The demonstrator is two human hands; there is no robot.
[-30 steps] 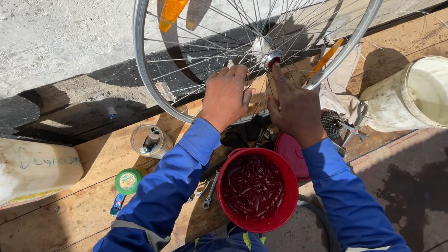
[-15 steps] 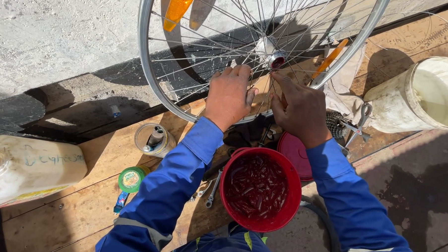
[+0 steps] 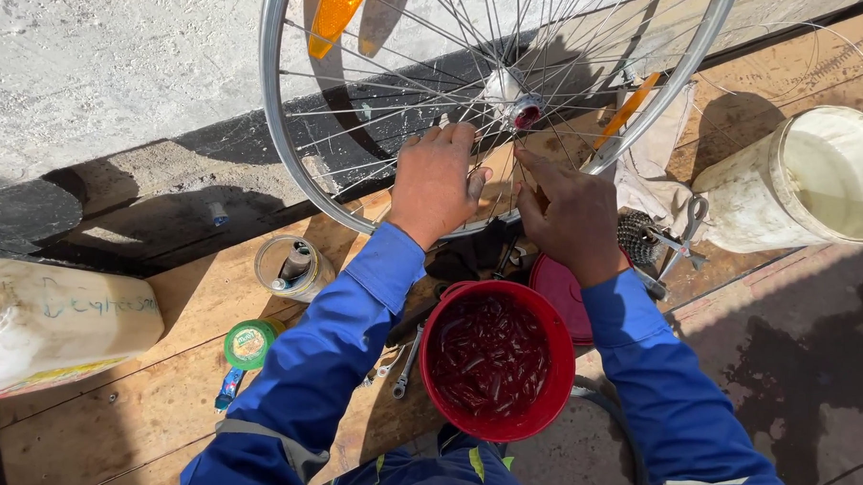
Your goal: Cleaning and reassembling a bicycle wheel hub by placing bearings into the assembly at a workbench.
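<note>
Both hands work a bare bicycle wheel (image 3: 475,101) standing on a wooden counter (image 3: 158,396) — left hand (image 3: 435,187) fingers curled over the spokes, right hand (image 3: 568,215) pinching 1 spoke — above a red bucket (image 3: 496,360).

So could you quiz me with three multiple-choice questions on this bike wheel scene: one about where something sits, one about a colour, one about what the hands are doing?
1. Where is the red bucket?
A. Between the person's forearms, near the body
B. Hanging from the wheel rim
C. Inside the white bucket

2. What colour is the reflector clipped in the spokes at upper left?
A. Blue
B. Orange
C. Green

3. What are the hands doing?
A. Both grip the red bucket
B. Both rest flat on the wooden boards
C. Both are at the spokes of the wheel

Answers: 1 A, it stands on the boards between the blue sleeves. 2 B, it shows orange against the spokes. 3 C, the left hand and right hand have fingers among the spokes below the hub.
</note>
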